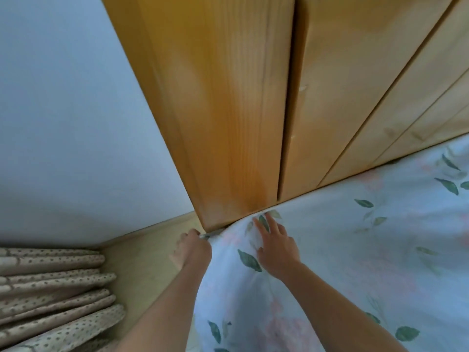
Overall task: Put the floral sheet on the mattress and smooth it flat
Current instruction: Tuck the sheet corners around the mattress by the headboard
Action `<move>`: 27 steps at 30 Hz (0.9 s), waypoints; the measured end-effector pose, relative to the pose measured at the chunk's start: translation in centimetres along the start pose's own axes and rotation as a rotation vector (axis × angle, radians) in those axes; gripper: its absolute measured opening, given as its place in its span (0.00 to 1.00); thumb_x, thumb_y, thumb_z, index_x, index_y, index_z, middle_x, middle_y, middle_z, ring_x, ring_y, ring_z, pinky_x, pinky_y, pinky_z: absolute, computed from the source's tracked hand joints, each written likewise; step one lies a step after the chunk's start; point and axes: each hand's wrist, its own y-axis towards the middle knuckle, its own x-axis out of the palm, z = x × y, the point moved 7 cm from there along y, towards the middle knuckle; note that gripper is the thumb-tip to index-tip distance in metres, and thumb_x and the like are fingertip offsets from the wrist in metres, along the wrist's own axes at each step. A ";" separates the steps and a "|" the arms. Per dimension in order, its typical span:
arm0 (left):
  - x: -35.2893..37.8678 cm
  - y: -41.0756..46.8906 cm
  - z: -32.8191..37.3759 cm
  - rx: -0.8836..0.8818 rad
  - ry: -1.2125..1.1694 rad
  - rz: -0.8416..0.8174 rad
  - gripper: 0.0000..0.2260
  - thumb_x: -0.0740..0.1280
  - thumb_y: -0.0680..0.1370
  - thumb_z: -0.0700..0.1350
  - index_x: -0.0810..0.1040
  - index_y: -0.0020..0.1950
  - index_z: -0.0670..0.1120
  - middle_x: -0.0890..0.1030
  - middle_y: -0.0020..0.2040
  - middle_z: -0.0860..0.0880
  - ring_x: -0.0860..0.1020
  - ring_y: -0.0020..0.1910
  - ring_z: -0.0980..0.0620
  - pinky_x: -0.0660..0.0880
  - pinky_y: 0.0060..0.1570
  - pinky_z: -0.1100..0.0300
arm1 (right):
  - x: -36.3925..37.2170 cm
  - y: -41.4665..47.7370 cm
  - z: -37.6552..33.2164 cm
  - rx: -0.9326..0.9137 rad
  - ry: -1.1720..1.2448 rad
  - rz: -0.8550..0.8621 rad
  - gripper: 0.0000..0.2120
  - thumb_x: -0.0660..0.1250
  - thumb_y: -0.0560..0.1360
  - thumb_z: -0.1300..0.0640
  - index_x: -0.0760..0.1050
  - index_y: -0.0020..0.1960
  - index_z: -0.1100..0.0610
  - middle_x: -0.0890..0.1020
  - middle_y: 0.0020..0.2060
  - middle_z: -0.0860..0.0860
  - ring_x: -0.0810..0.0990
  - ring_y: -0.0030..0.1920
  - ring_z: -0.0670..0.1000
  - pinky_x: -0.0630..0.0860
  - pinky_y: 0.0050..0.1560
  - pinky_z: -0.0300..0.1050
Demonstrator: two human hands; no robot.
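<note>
The floral sheet [355, 250], pale blue-white with green leaves and faint pink flowers, covers the mattress across the right and lower part of the view. The mattress itself is hidden under it. My left hand [194, 248] is closed on the sheet's corner edge, right at the foot of the wooden bed post. My right hand [275, 243] lies flat on the sheet with fingers spread, fingertips pressed toward the gap where the sheet meets the wooden board.
A tall wooden post and plank headboard [253, 97] rises directly ahead. A white wall [76, 110] stands to the left. Folded dotted beige bedding [55, 295] is stacked on the pale floor [147, 265] at the lower left.
</note>
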 end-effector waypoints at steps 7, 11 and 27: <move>3.4 0.6 -0.7 0.086 -0.267 0.043 0.09 0.57 0.79 0.44 0.75 0.44 0.45 0.78 0.46 0.47 0.76 0.44 0.47 0.66 0.34 0.60 | -0.4 0.3 1.5 -0.063 0.082 0.261 0.26 0.60 0.75 0.57 0.60 0.72 0.51 0.59 0.74 0.50 0.65 0.68 0.53 0.71 0.62 0.49; 5.0 -1.6 1.0 0.291 -0.320 0.041 0.09 0.61 0.79 0.48 0.77 0.56 0.50 0.75 0.53 0.54 0.74 0.52 0.52 0.72 0.48 0.59 | -0.5 0.1 2.4 -0.068 0.214 0.306 0.26 0.60 0.76 0.60 0.60 0.73 0.52 0.63 0.71 0.50 0.69 0.65 0.52 0.74 0.57 0.46; 2.8 -3.0 0.8 0.407 -0.557 0.323 0.07 0.65 0.78 0.42 0.76 0.39 0.49 0.75 0.42 0.54 0.74 0.38 0.56 0.69 0.40 0.62 | -1.5 3.5 7.6 0.590 1.066 0.445 0.17 0.64 0.75 0.51 0.64 0.60 0.54 0.77 0.52 0.54 0.77 0.45 0.55 0.75 0.46 0.51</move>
